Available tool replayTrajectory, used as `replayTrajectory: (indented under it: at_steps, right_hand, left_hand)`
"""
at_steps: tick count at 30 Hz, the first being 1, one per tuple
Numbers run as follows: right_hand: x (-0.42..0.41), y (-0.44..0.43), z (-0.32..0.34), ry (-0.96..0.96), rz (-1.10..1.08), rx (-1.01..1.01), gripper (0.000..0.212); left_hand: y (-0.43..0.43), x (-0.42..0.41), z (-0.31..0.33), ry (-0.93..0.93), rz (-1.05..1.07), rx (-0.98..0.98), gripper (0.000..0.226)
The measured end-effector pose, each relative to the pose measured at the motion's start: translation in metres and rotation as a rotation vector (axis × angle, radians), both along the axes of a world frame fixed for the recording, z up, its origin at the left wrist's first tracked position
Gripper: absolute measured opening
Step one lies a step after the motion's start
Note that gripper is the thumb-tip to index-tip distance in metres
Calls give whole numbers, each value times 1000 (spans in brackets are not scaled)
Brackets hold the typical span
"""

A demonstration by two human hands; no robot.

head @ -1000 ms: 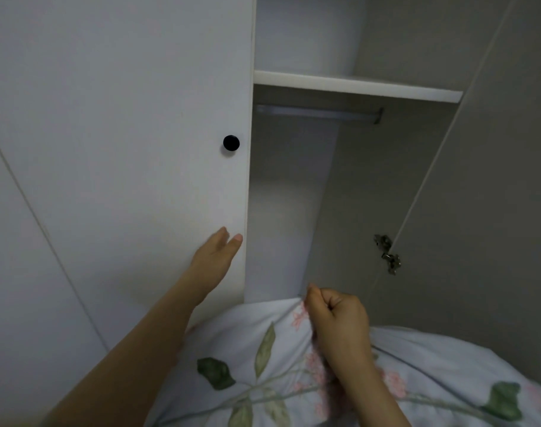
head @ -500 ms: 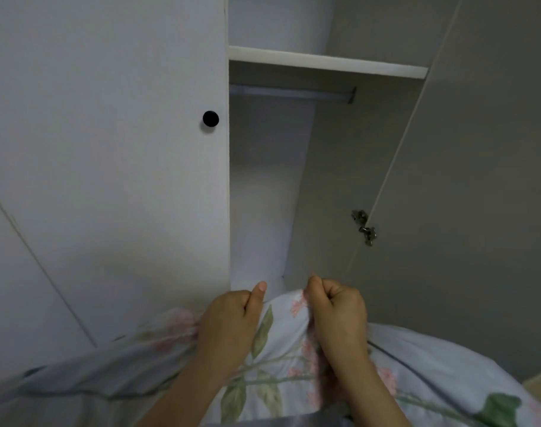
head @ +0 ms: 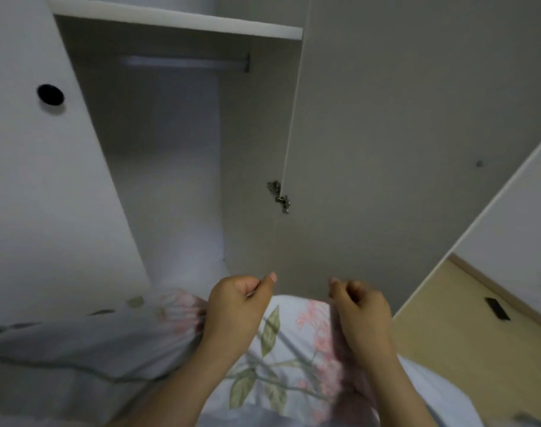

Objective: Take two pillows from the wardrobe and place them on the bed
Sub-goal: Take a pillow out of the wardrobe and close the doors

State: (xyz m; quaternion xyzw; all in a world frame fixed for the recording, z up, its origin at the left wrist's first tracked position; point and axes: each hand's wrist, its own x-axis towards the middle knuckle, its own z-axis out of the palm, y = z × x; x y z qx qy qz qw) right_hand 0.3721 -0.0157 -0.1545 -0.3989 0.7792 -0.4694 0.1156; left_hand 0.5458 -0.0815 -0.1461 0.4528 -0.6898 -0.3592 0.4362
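Down at the bottom of the view, both hands now hold the flowery pillow (head: 281,349). A second ago only the right hand had it, and the left hand was flat on the white wardrobe door. Half a second ago the left hand came over and grabbed the cloth too. Since then the view has swung to the right, so the black door knob (head: 49,94) now sits far to the left, and some yellow floor (head: 466,328) shows at the right.

I think this means the pillow is out of the wardrobe (head: 158,155) and the person has started turning away with it. The part of the wardrobe we can see looks empty, with just a shelf (head: 183,23) and a bare hanging rail (head: 183,61). No bed shows, so the pillow still has to be carried there. I cannot tell if this is the first pillow or the second.

The left hand (head: 235,306) is curled into a fist, thumb up on top, pinching a bunch of the pillow cloth. The right hand (head: 361,309) is curled shut the same way on the top edge of the pillow. The two hands are side by side with a gap between them, and both arms reach forward from below. The pillow hangs under the fists, close to the body
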Motion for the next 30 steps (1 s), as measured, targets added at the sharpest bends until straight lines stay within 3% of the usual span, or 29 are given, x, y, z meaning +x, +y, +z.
replayTrajectory:
  at_steps: [4, 7, 9, 12, 13, 16, 20, 30]
  right_hand:
    - [-43, 26, 1, -20, -295, -141, 30]
    - [-62, 34, 1, -57, -373, -192, 17]
    - [-73, 36, -1, -85, -395, -191, 20]
    - [-85, 36, -1, -106, -341, -145, 41]
    - [-85, 34, 0, -100, -284, -134, 41]
    - [-85, 32, 1, -25, -178, -130, 9]
    - [-81, 32, 2, -4, -223, -142, 24]
    - [-39, 40, 2, 11, -101, -136, 29]
  left_hand:
    - [7, -29, -5, -79, -72, -30, 55]
    - [10, -44, -10, -128, -106, -47, 56]
    - [13, -53, -13, -148, -132, -47, 55]
    - [16, -61, -16, -156, -150, -33, 55]
    - [17, -62, -17, -159, -151, -35, 55]
    - [20, -65, -18, -166, -164, -36, 55]
    - [24, -65, -22, -175, -163, -29, 54]
    - [25, -36, -37, -201, -100, -11, 48]
